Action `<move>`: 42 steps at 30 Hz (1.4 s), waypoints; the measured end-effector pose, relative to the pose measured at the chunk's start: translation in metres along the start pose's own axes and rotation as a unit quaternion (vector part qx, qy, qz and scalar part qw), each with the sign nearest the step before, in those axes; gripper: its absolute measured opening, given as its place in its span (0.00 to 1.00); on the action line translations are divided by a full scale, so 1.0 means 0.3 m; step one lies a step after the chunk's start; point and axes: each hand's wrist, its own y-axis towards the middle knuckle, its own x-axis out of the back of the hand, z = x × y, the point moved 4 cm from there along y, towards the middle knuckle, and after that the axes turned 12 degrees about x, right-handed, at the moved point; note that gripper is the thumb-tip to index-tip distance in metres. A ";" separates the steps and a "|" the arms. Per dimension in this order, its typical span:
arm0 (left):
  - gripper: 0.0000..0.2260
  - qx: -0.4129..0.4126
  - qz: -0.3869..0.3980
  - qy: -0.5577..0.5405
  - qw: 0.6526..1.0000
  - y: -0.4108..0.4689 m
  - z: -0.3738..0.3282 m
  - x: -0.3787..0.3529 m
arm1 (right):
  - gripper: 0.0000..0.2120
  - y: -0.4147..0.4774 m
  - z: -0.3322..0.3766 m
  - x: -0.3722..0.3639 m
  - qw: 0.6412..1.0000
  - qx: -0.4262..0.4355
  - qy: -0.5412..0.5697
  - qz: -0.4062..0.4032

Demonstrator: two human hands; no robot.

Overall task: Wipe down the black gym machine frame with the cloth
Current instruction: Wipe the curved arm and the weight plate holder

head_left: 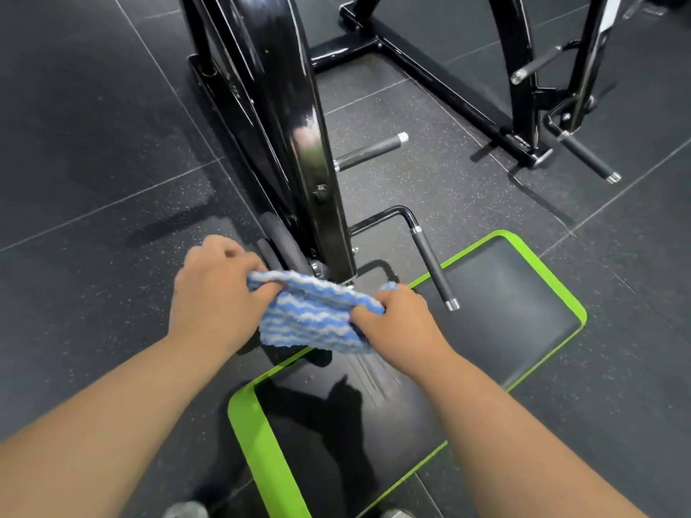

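Blue-white wavy-striped cloth (316,315) stretched flat, just below glossy black upright frame (299,125).

cloth (318,315) strung between the two hands, left hand (213,289) on its left end, right hand (396,323) on its right, just before the frame upright (299,143). pad (523,312) lies beneath; handle (435,272) over its far edge. second machine (523,87) behind, right.

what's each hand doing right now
Left hand: closed, gripping the left end of the blue-and-white cloth.
Right hand: closed, gripping the cloth's right end.
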 end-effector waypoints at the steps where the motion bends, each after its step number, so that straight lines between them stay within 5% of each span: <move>1: 0.08 0.010 -0.032 -0.007 0.999 0.020 0.033 0.019 | 0.20 0.026 0.046 -0.021 0.999 0.022 0.012 -0.035; 4: 0.17 0.059 -0.034 -0.055 0.996 0.104 0.146 0.063 | 0.15 0.112 0.191 -0.126 0.992 0.054 0.076 -0.082; 7: 0.20 0.122 0.103 -0.261 0.952 0.225 0.283 0.080 | 0.12 0.214 0.327 -0.271 0.977 0.008 0.190 -0.097; 10: 0.12 0.118 0.227 -0.385 0.887 0.376 0.404 0.122 | 0.15 0.375 0.433 -0.479 0.921 -0.106 0.358 -0.108; 13: 0.10 0.108 0.314 -0.373 0.867 0.545 0.543 0.174 | 0.23 0.532 0.577 -0.703 0.822 -0.200 0.530 -0.055; 16: 0.14 0.101 0.423 -0.368 0.822 0.679 0.643 0.237 | 0.20 0.643 0.700 -0.835 0.798 -0.189 0.569 -0.052; 20: 0.15 0.123 0.413 -0.367 0.824 0.859 0.783 0.304 | 0.13 0.743 0.811 -0.933 0.774 -0.172 0.599 -0.111; 24: 0.13 0.089 0.347 -0.362 0.861 1.001 0.833 0.321 | 0.12 0.881 0.921 -0.942 0.809 -0.134 0.556 -0.138; 26: 0.15 0.059 0.330 -0.336 0.880 1.061 0.825 0.314 | 0.11 0.947 0.959 -0.937 0.818 -0.121 0.547 -0.129; 29: 0.23 0.062 0.329 -0.289 0.897 1.170 0.805 0.304 | 0.17 1.044 1.012 -0.921 0.783 -0.136 0.602 -0.076; 32: 0.15 0.049 0.280 -0.256 0.924 1.324 0.777 0.325 | 0.21 1.161 1.032 -0.898 0.772 -0.124 0.622 -0.035; 34: 0.07 0.046 0.250 -0.274 0.927 1.460 0.743 0.346 | 0.21 1.278 1.032 -0.870 0.788 -0.133 0.598 -0.053; 39: 0.10 0.004 0.187 -0.317 0.930 1.789 0.667 0.382 | 0.09 1.563 1.044 -0.798 0.804 -0.119 0.554 -0.180; 42: 0.15 -0.003 0.177 -0.359 0.917 1.911 0.657 0.384 | 0.14 1.704 1.106 -0.769 0.803 -0.106 0.550 -0.203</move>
